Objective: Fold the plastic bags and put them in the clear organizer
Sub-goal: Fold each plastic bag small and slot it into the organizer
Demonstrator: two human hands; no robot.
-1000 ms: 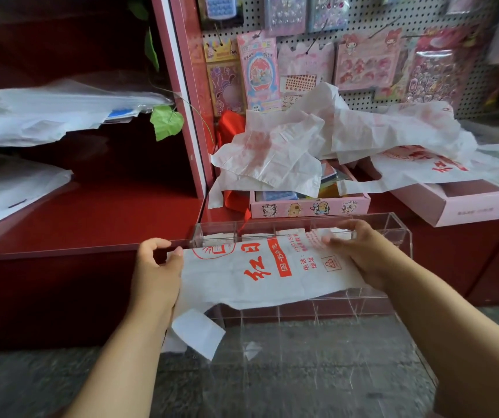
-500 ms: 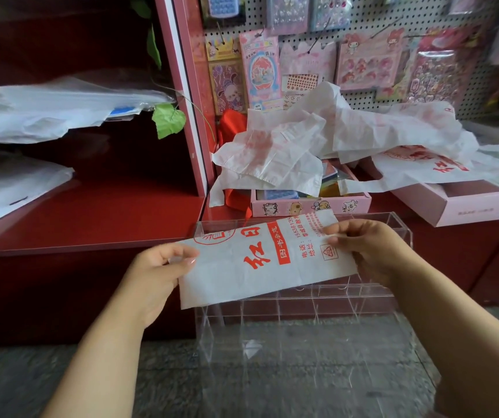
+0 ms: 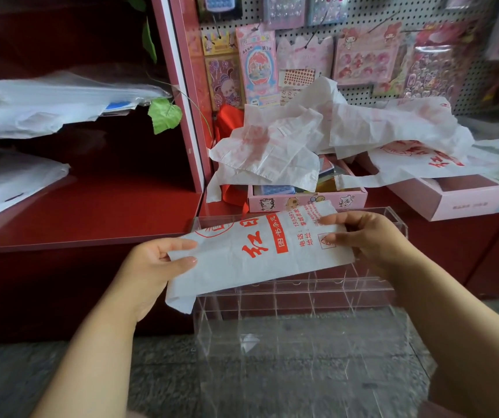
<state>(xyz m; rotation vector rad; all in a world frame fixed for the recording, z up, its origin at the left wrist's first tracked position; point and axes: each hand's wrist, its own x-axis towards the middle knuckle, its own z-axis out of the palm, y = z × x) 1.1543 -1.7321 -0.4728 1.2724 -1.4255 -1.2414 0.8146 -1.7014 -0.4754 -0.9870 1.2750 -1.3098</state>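
A white plastic bag with red print, folded into a long strip, is held in the air above the clear organizer. My left hand pinches its left end between thumb and fingers. My right hand pinches its right end. The strip tilts, right end higher. The organizer is a clear box with small compartments along its far side, standing in front of me below the bag. A heap of crumpled white bags with red print lies on the boxes behind it.
A red shelf runs to the left, with clear bags stacked above it. Pink boxes sit under the heap. A pegboard of sticker packs is behind. Grey floor lies below.
The bag's hanging lower flap has been folded up, leaving a narrower strip. Both hands have lifted the strip slightly off the organizer's rim and tilted it.
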